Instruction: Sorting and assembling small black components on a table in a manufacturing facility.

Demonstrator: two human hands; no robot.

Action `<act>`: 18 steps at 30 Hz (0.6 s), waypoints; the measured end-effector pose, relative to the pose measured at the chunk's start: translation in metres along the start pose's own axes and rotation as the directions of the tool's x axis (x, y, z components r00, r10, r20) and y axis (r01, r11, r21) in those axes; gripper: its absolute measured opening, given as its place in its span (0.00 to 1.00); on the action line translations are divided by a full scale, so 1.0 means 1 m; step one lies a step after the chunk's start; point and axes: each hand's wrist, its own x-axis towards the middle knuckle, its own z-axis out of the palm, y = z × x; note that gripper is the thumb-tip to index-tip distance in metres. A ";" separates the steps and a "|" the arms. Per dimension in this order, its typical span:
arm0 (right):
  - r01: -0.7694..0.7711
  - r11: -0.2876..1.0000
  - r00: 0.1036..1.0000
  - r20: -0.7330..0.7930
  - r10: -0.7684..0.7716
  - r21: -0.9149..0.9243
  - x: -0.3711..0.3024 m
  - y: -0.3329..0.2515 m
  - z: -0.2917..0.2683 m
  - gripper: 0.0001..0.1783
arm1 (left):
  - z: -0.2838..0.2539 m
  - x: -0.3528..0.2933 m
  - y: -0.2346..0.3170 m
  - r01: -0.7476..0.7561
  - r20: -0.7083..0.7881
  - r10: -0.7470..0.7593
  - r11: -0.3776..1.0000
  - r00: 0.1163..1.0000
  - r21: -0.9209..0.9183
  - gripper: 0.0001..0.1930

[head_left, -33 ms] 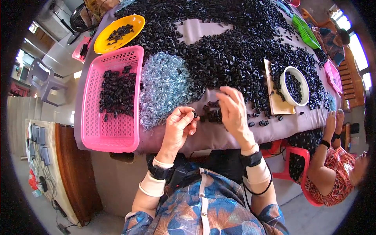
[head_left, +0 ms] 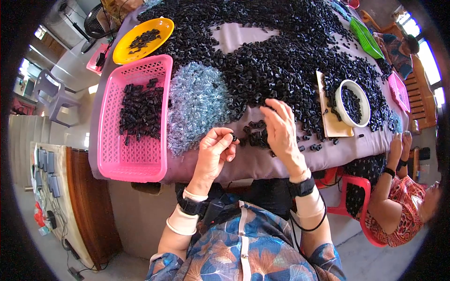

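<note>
Left hand (head_left: 216,149): grip closed in a thumb-and-forefinger pinch on one small black plastic piece (head_left: 234,136), presumably because so small a part leaves room for fingertips only. Right hand (head_left: 281,129): grip appears released, fingers loosely extended above the near edge of the heap of black plastic pieces (head_left: 276,70); its underside is hidden.

Left of the hands, the pile of clear bluish plastic pieces (head_left: 197,110) lies beside the rectangular pink lattice basket (head_left: 133,161), which holds more black parts. Both seem placed for short reach.

Held piece: over the cloth-covered surface (head_left: 248,164), near side, between the hands; dark, compact, mostly covered by fingers, so its exact shape is unclear.
</note>
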 end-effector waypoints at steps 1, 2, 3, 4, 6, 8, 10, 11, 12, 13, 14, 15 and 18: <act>0.004 0.999 1.000 0.028 -0.003 -0.034 0.005 0.005 0.001 0.17 | 0.000 0.000 0.000 -0.001 0.001 0.001 1.000 1.000 0.000 0.05; 0.009 0.998 0.998 0.056 -0.005 -0.069 0.009 0.009 0.001 0.18 | 0.001 0.000 0.000 -0.002 0.005 0.002 1.000 1.000 -0.002 0.05; 0.021 0.994 0.996 0.090 -0.011 -0.110 0.010 0.011 0.002 0.19 | 0.001 0.000 0.000 -0.002 0.009 0.002 1.000 1.000 -0.004 0.05; 0.019 0.994 0.996 0.090 -0.009 -0.111 0.010 0.012 0.002 0.19 | 0.001 0.001 -0.001 -0.001 0.010 0.001 1.000 1.000 -0.004 0.05; 0.088 0.974 0.987 0.148 -0.058 -0.208 0.011 0.011 0.004 0.19 | 0.000 0.001 -0.001 0.003 0.012 -0.003 1.000 1.000 -0.006 0.05; 0.089 0.983 0.983 0.173 -0.060 -0.162 0.009 0.008 0.002 0.20 | -0.001 -0.001 0.000 -0.002 0.001 0.002 1.000 1.000 0.004 0.05; 0.026 1.000 0.972 0.235 -0.022 -0.016 0.002 0.006 -0.004 0.19 | 0.000 0.000 -0.001 0.001 0.003 -0.001 1.000 1.000 0.009 0.05; 0.051 0.998 0.974 0.221 -0.040 -0.041 -0.001 0.003 -0.008 0.18 | 0.000 0.001 -0.001 0.004 0.003 -0.004 1.000 1.000 0.011 0.05; 0.049 0.998 0.975 0.220 -0.039 -0.044 -0.005 0.003 -0.011 0.18 | 0.000 0.001 -0.001 0.004 0.003 -0.004 1.000 1.000 0.014 0.05; 0.048 0.999 0.973 0.223 -0.053 0.024 -0.010 0.005 -0.015 0.17 | 0.001 0.001 -0.001 0.006 0.005 -0.006 1.000 1.000 0.014 0.05; 0.047 0.995 0.972 0.224 -0.067 0.092 -0.014 0.005 -0.018 0.17 | 0.002 0.001 0.000 0.002 0.000 -0.002 1.000 1.000 0.024 0.05; 0.052 0.995 0.970 0.233 -0.070 0.082 -0.017 0.003 -0.022 0.17 | 0.002 0.001 0.001 0.001 -0.004 0.000 0.999 1.000 0.035 0.05; 0.045 0.995 0.973 0.221 -0.063 0.085 -0.029 0.001 -0.025 0.16 | 0.002 0.001 0.001 -0.005 -0.007 0.005 0.999 1.000 0.040 0.05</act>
